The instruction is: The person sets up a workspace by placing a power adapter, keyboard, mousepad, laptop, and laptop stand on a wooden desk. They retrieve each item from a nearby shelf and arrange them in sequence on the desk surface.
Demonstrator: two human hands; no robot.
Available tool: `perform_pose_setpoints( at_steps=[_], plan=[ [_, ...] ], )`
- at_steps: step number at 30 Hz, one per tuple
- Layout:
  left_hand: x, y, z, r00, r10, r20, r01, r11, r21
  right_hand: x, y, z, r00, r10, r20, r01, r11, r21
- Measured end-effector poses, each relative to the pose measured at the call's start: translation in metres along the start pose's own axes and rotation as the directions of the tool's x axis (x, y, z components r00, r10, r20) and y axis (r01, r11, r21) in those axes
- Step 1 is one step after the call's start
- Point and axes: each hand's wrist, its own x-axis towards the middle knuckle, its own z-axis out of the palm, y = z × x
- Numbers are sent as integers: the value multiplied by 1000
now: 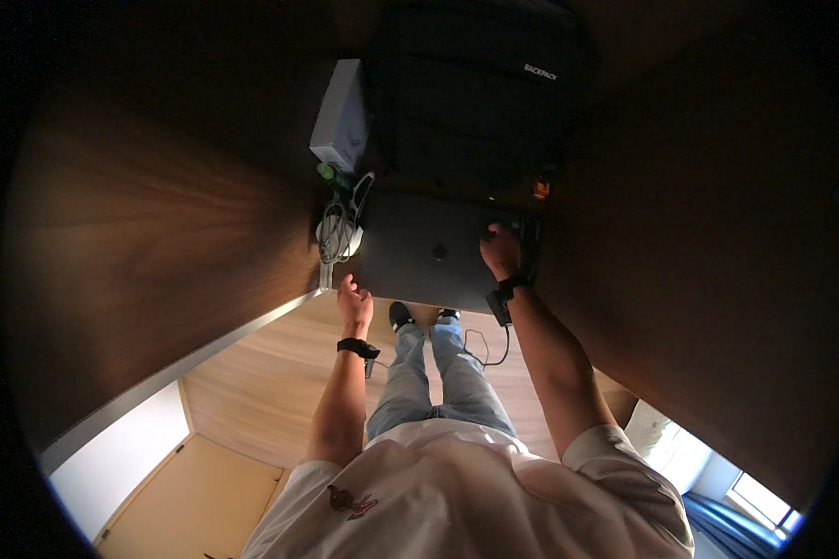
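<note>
A closed dark laptop (419, 244) lies flat on a wooden surface inside a deep, dark compartment. My right hand (500, 250) is over the laptop's right part, its fingers curled; whether it touches the lid or holds something small cannot be told. My left hand (355, 302) hovers at the front edge, left of the laptop's near corner, fingers loosely bent and apart with nothing in them. Just beyond it, a coiled grey cable (335, 234) rests on a white object. Both wrists wear black straps with small devices and wires.
A black backpack (468, 105) fills the back. At the left stand a white box (339, 119) and a green-capped item (326, 171). A small orange-red object (541, 189) lies right of centre. Tall wooden panels (203, 230) flank both sides; a wire hangs below my right wrist.
</note>
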Motion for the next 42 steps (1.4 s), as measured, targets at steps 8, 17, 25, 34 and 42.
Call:
perform_pose_setpoints(
  at_steps=[8, 17, 25, 34, 42],
  plan=[
    [-5, 12, -5, 995, 49, -89, -40, 994, 100, 40, -28, -7, 966, -254, 56, 258, 911, -322],
    [-13, 30, -10, 994, -91, -55, 94, 994, 56, 63, -9, 5, 950, -290, 118, 311, 917, -250],
    [-16, 11, 11, 958, -281, -60, 273, 955, -116, 65, -26, -6, 942, -198, 272, 262, 939, -223],
    [-29, -8, 47, 923, -384, -34, 357, 885, -299, 77, -18, 9, 939, -185, 289, 236, 960, -154],
    [-37, -3, 74, 872, -479, -104, 365, 776, -515, 79, -40, -3, 907, -81, 414, 179, 962, -204]
  ],
)
